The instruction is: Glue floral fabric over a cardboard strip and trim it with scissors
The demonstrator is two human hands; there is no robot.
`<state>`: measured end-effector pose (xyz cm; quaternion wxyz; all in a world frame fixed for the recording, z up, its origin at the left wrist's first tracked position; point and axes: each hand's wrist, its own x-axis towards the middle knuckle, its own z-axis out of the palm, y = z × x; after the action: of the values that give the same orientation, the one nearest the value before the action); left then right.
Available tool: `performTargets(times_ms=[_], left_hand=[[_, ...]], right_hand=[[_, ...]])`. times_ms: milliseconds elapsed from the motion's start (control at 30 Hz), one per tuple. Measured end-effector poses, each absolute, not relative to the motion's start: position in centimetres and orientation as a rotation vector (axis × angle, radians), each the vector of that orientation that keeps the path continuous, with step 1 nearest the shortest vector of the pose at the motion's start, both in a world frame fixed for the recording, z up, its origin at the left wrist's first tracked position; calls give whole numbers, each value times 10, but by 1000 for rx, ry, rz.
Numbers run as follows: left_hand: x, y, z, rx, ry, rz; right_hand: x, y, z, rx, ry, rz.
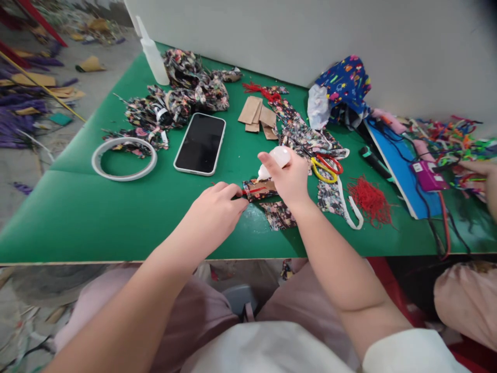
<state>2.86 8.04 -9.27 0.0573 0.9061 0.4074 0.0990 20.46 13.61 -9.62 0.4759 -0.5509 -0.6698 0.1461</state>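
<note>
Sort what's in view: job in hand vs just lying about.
Job, likely:
squeeze bottle, in right hand
floral piece with red strand, pinched in left hand
brown card pieces
red threads

Lying about, likely:
phone
blue patterned cloth
purple box

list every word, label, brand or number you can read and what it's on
No text can be read here.
Purple box: small white label, too small and blurred to read.
Blue cloth: printed shapes, too blurred to tell if any are letters.
White bottle in the right hand: no lettering visible.
</note>
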Motion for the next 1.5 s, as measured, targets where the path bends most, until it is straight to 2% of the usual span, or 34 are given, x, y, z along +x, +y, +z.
performTargets(times_ms=[367, 600, 1067, 1500], left_hand=[[28, 79, -94, 2754, 1242, 340], [29, 81, -94, 2692, 1412, 417], [28, 82, -95, 2708, 1414, 337], [30, 82, -96, 2688, 1409, 324]], right_hand=[[187, 133, -96, -1321, -1661, 378], [189, 134, -97, -1324, -1637, 417], [194, 134, -98, -1359, -1630, 361], [181, 128, -94, -1343, -1698, 454]])
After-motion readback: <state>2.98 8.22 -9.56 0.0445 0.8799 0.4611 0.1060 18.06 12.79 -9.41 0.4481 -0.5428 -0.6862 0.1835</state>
